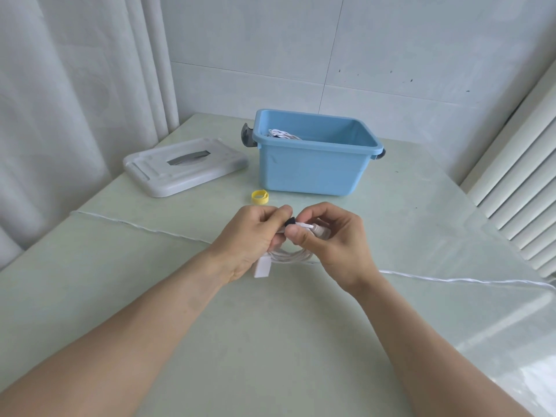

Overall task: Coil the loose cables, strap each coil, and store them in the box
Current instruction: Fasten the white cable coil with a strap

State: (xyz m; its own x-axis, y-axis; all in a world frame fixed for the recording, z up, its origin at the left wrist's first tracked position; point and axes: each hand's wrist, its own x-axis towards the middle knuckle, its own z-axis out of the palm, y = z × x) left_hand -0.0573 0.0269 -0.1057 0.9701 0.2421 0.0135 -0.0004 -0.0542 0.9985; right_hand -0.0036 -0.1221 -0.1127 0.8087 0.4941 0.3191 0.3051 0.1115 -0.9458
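Strapping step, head view. Your left hand [252,236] and right hand [328,236] meet over the pale green table [270,341], just in front of the blue storage box [313,167]. Between them you hold a coiled white cable [293,255]; its loops hang below your fingers, and a white rectangular plug [262,267] sticks out under your left palm. The fingers of your left hand are curled around the top of the coil. Your right thumb and forefinger are pinched together on a small black strap [290,221] and the white cable end beside it.

The box stands open and holds at least 1 white cable bundle [281,134] against its left wall. Its grey lid [186,165] lies flat on the table to the left, well apart from your hands. 1 yellow strap roll [260,197] lies between the box and your left hand.

Judged risks at this step:
1. The black strap is small and mostly hidden by your fingertips. If the pinch loosens before it closes on itself, it may spring open.
2. The coil hangs only from your left-hand grip. If that grip relaxes, the loops are likely to fan out and need rewinding.
3. The dangling plug could snag on the box rim on the way in.
4. A strap closed over only some of the loops would leave strays.
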